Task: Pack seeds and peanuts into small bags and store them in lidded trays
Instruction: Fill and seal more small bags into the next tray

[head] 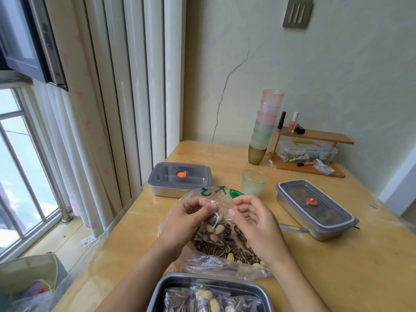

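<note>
A small clear zip bag (212, 230) with a red seal line, filled with sunflower seeds and peanuts, hangs between my hands above the table. My left hand (186, 218) pinches its top left corner and cradles its side. My right hand (252, 218) pinches the seal's right end. Beneath them lies a large open plastic bag (227, 251) of loose seeds and peanuts. An uncovered steel tray (171, 287) at the near edge holds several filled small bags. Two lidded steel trays stand further off, one at the back left (180, 179) and one on the right (315, 212).
A green glass (254, 182) stands behind the big bag. A tall stack of coloured cups (265, 129) and a wooden shelf (315, 140) with bottles and a plastic box stand by the wall. Curtains and a window lie to the left.
</note>
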